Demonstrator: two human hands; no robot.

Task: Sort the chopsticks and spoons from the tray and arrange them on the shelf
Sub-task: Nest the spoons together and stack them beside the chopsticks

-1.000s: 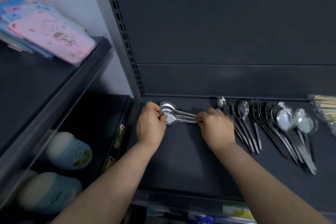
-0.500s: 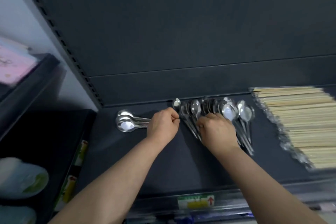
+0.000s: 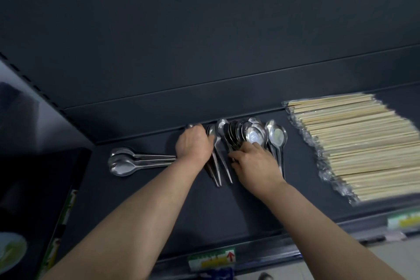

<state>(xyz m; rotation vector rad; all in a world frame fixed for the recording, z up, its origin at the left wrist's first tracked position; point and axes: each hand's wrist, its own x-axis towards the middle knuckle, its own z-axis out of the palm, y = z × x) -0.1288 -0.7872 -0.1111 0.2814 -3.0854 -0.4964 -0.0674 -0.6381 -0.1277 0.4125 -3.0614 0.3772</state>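
Three spoons lie in a pile (image 3: 120,166) on the shelf (image 3: 227,211), just left of the left hand (image 3: 194,146). Their long axis runs left to right, with the bowls away from that hand and the handle ends almost at its wrist. Between and under the two hands sits a fan (image 3: 254,136) of about ten more spoons, overlapped too much for an exact count. Their bowls point to the back wall and their handles toward the person. The left hand is curled in a fist round one spoon (image 3: 189,125), whose bowl pokes out past the knuckles. The right hand (image 3: 255,162) bends its fingers down over the fan's handles, pinching them. Well right of the right hand lies one plastic-wrapped batch of chopsticks (image 3: 363,143), too many to count, with its long axis left to right and slightly tilted.
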